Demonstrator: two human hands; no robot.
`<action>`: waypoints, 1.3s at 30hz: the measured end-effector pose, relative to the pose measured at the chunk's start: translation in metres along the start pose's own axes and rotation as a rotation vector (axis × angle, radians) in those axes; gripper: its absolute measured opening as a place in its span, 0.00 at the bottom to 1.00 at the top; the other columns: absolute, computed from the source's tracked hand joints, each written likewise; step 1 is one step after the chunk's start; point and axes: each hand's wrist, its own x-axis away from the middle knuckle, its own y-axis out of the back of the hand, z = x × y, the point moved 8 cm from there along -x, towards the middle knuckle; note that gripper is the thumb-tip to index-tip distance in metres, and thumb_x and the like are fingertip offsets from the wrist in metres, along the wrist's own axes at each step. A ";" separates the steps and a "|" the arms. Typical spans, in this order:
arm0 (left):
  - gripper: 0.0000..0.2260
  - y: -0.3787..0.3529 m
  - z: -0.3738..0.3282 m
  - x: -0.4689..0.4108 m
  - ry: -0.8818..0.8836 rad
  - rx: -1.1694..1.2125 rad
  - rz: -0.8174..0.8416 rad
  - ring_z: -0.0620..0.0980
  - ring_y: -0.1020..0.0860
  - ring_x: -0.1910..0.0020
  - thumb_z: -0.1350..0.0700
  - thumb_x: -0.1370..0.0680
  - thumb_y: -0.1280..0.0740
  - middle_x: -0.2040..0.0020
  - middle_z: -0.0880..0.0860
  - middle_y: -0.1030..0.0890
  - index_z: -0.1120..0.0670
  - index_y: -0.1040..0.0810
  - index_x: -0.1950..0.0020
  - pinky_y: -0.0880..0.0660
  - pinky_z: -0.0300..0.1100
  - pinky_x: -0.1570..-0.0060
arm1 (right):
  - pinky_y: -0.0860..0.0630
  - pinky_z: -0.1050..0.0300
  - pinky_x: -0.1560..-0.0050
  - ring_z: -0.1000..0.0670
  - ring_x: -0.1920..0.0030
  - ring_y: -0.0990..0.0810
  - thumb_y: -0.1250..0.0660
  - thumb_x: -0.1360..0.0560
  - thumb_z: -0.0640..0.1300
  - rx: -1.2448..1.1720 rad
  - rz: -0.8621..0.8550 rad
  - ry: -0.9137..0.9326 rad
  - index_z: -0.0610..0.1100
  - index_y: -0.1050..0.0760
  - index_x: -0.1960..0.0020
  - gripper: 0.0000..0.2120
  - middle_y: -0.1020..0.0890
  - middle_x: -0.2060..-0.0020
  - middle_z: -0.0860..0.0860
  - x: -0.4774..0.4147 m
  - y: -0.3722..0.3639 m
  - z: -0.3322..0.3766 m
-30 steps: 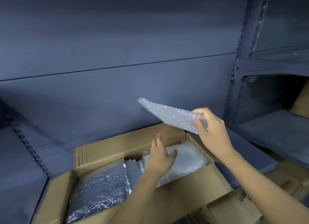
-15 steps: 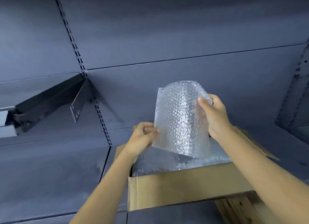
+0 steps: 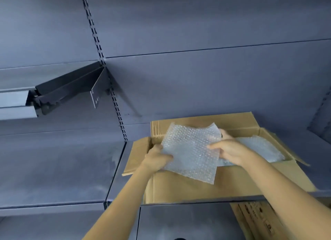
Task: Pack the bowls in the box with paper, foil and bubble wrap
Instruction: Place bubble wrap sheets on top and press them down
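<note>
**Inspector A:** State of the hands?

**Inspector B:** Both are pinching one bubble wrap sheet (image 3: 189,150). The left hand (image 3: 157,159) has its grip closed on the sheet's left edge, thumb over the top. The right hand (image 3: 231,151) grips the right edge, fingers pressed across the face. The sheet is held spread between them, tilted, over the open cardboard box (image 3: 197,186).

**Inspector A:** Why held so?

**Inspector B:** In my judgement, holding opposite edges keeps the limp sheet flat, so it can go down as a layer rather than a crumple. Its lower corner hangs over the box's near wall.

**Inspector A:** Location of the box?

**Inspector B:** On a grey metal shelf (image 3: 118,177), flaps folded outward, presumably to keep the opening clear. More bubble wrap (image 3: 259,148) already lies inside at the right. No bowls are visible; whether any sit beneath that wrap I cannot tell. No foil or paper shows from here.

**Inspector A:** Anything nearby?

**Inspector B:** A shelf bracket (image 3: 71,91) hangs on the back panel, well apart to the left. Another printed carton (image 3: 258,220) stands below the shelf.

**Inspector A:** Risk?

**Inspector B:** The sheet may fold on itself if one grip lets go early.
</note>
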 end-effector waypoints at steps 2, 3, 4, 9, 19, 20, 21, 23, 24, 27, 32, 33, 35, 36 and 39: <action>0.35 -0.006 0.003 0.001 0.010 -0.186 -0.035 0.58 0.35 0.33 0.44 0.37 0.34 0.35 0.56 0.29 0.53 0.34 0.31 0.37 0.46 0.34 | 0.24 0.51 0.46 0.47 0.39 0.27 0.37 0.29 0.23 0.044 0.015 -0.026 0.56 0.62 0.24 0.50 0.35 0.29 0.48 -0.001 0.003 -0.014; 0.38 -0.008 0.003 0.003 0.028 -0.233 -0.059 0.59 0.40 0.30 0.44 0.34 0.34 0.32 0.57 0.34 0.55 0.40 0.28 0.40 0.47 0.34 | 0.26 0.49 0.41 0.47 0.35 0.30 0.36 0.29 0.23 0.065 0.034 -0.030 0.60 0.67 0.26 0.54 0.41 0.26 0.51 0.000 0.002 -0.019; 0.37 -0.009 0.005 0.003 0.044 -0.269 -0.078 0.59 0.43 0.29 0.45 0.30 0.34 0.30 0.58 0.37 0.56 0.44 0.26 0.41 0.47 0.34 | 0.29 0.49 0.38 0.47 0.32 0.33 0.36 0.29 0.24 0.098 0.040 -0.028 0.62 0.69 0.28 0.56 0.46 0.24 0.53 0.001 0.002 -0.023; 0.30 -0.003 0.003 0.001 0.023 -0.230 -0.138 0.59 0.36 0.33 0.51 0.26 0.34 0.33 0.59 0.34 0.60 0.42 0.29 0.33 0.47 0.38 | 0.28 0.56 0.43 0.48 0.27 0.41 0.36 0.28 0.25 0.318 -0.030 0.060 0.62 0.68 0.27 0.53 0.54 0.24 0.55 0.017 0.003 -0.019; 0.12 0.047 0.014 0.037 -0.195 0.169 -0.467 0.47 0.29 0.63 0.72 0.28 0.42 0.58 0.51 0.26 0.59 0.33 0.49 0.37 0.33 0.71 | 0.22 0.58 0.55 0.47 0.48 0.21 0.33 0.28 0.29 0.303 -0.147 0.176 0.52 0.47 0.30 0.37 0.32 0.35 0.51 0.034 -0.006 -0.004; 0.12 0.049 0.018 0.037 -0.196 0.181 -0.489 0.49 0.28 0.60 0.72 0.28 0.41 0.53 0.54 0.26 0.59 0.34 0.50 0.36 0.35 0.70 | 0.22 0.59 0.54 0.46 0.48 0.21 0.34 0.28 0.28 0.325 -0.141 0.187 0.51 0.45 0.30 0.36 0.31 0.35 0.50 0.034 -0.010 -0.002; 0.12 0.048 0.020 0.035 -0.205 0.167 -0.484 0.51 0.28 0.57 0.72 0.29 0.40 0.51 0.57 0.27 0.58 0.35 0.51 0.36 0.36 0.69 | 0.23 0.59 0.51 0.45 0.45 0.21 0.34 0.28 0.29 0.388 -0.142 0.205 0.49 0.40 0.30 0.32 0.31 0.35 0.50 0.032 -0.013 0.000; 0.13 0.045 0.019 0.031 -0.210 0.100 -0.455 0.53 0.31 0.53 0.71 0.30 0.38 0.51 0.54 0.31 0.57 0.37 0.54 0.36 0.38 0.67 | 0.29 0.59 0.46 0.49 0.37 0.26 0.33 0.28 0.32 0.615 -0.148 0.237 0.47 0.30 0.35 0.23 0.28 0.35 0.50 0.031 -0.018 0.004; 0.14 0.042 0.017 0.030 -0.222 0.061 -0.424 0.52 0.32 0.53 0.71 0.30 0.37 0.51 0.53 0.33 0.57 0.37 0.51 0.35 0.38 0.64 | 0.31 0.60 0.46 0.50 0.36 0.28 0.33 0.28 0.32 0.711 -0.141 0.237 0.46 0.28 0.37 0.21 0.27 0.36 0.50 0.032 -0.021 0.004; 0.23 0.031 0.005 0.025 -0.266 -0.066 -0.286 0.51 0.28 0.55 0.70 0.28 0.39 0.46 0.53 0.30 0.57 0.36 0.35 0.29 0.39 0.65 | 0.32 0.64 0.54 0.51 0.37 0.29 0.38 0.28 0.30 0.836 -0.134 0.240 0.45 0.28 0.36 0.22 0.29 0.35 0.49 0.030 -0.022 -0.003; 0.27 0.044 0.001 0.007 -0.340 -0.027 -0.256 0.52 0.25 0.54 0.75 0.30 0.47 0.45 0.54 0.26 0.45 0.28 0.44 0.29 0.37 0.65 | 0.31 0.60 0.53 0.50 0.44 0.27 0.36 0.24 0.41 0.720 -0.281 0.215 0.45 0.29 0.36 0.17 0.30 0.34 0.47 0.025 0.003 -0.001; 0.27 0.049 0.002 0.005 -0.320 0.041 -0.254 0.53 0.25 0.57 0.75 0.30 0.47 0.45 0.54 0.25 0.45 0.27 0.48 0.29 0.41 0.64 | 0.31 0.58 0.49 0.49 0.40 0.27 0.36 0.24 0.43 0.709 -0.271 0.173 0.45 0.30 0.35 0.18 0.30 0.33 0.47 0.022 0.006 -0.003; 0.24 0.052 0.009 0.001 -0.241 0.139 -0.187 0.49 0.27 0.68 0.76 0.29 0.47 0.52 0.52 0.25 0.50 0.25 0.49 0.30 0.41 0.69 | 0.27 0.55 0.44 0.48 0.40 0.25 0.35 0.24 0.45 0.656 -0.231 0.109 0.45 0.32 0.33 0.20 0.28 0.34 0.48 0.018 0.010 -0.007; 0.22 0.049 0.011 0.001 -0.205 0.147 -0.131 0.46 0.29 0.72 0.76 0.27 0.47 0.55 0.51 0.27 0.54 0.24 0.48 0.32 0.38 0.73 | 0.25 0.54 0.45 0.48 0.43 0.22 0.34 0.25 0.44 0.629 -0.206 0.087 0.45 0.33 0.33 0.21 0.27 0.36 0.49 0.016 0.008 -0.008; 0.18 0.042 0.016 -0.002 -0.133 0.145 -0.054 0.49 0.31 0.69 0.73 0.24 0.45 0.57 0.52 0.28 0.56 0.24 0.44 0.35 0.39 0.72 | 0.24 0.54 0.51 0.48 0.52 0.21 0.32 0.28 0.38 0.644 -0.155 0.042 0.46 0.32 0.35 0.22 0.26 0.41 0.48 0.011 0.001 -0.013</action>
